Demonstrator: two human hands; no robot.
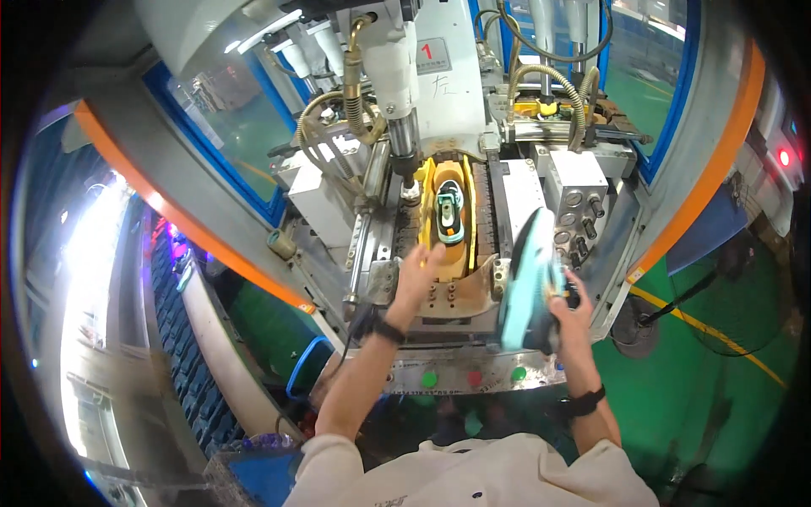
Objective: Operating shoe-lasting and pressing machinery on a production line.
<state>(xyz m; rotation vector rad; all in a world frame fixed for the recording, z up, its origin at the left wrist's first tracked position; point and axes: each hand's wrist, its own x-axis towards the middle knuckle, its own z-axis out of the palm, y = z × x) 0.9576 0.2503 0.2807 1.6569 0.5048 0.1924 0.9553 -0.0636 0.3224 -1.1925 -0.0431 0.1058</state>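
A shoe (449, 211) with a mint-green and black upper sits in the yellow-sided cradle (470, 228) of a pressing machine. Just in front of it is my left hand (416, 277), its fingers partly stretched and apart, with nothing seen in them. To the right, my right hand (571, 309) grips another shoe (529, 287), tilted up on its side so that its pale mint sole shows. Motion blurs this shoe, and its far side hides part of my fingers.
A metal press cylinder (404, 139) stands over the cradle's left side. Gauges and knobs (576, 221) are on the right block. Green and red buttons (475, 378) line the front panel. Orange-edged frames flank the machine; a dark conveyor (198, 372) runs at left.
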